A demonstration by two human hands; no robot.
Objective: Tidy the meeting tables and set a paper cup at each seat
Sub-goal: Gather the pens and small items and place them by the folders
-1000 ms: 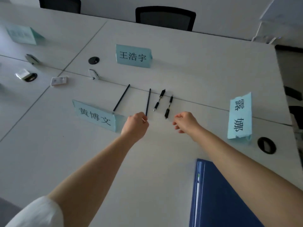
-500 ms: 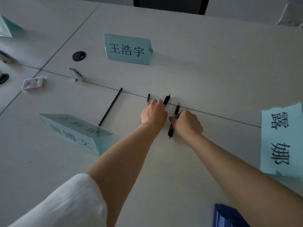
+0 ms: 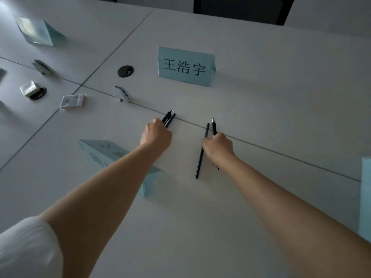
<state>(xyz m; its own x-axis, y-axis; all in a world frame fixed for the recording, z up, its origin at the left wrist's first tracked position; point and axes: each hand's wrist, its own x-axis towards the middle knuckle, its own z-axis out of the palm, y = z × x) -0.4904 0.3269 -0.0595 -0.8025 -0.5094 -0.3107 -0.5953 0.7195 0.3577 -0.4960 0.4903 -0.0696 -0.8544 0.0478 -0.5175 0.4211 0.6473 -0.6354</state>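
On the white meeting table (image 3: 261, 109) my left hand (image 3: 156, 135) grips a black pen and a thin black pencil (image 3: 169, 118), whose tips stick out past my knuckles near the table seam. My right hand (image 3: 217, 147) grips another black pen (image 3: 214, 126) together with a long thin black pencil (image 3: 201, 155); the pencil's lower end reaches down to the table surface. No paper cup is in view.
Light-blue name cards stand around: one with black characters (image 3: 185, 67) behind the hands, one (image 3: 104, 155) under my left forearm, one (image 3: 37, 32) far left, one (image 3: 365, 197) at the right edge. Small white boxes (image 3: 72, 100), a cable grommet (image 3: 125, 71), a dark chair back (image 3: 241, 9).
My hands have drawn apart, each now holding a pen and a pencil; the pencil that lay loose at the left is gone from the table. The camera moved closer.
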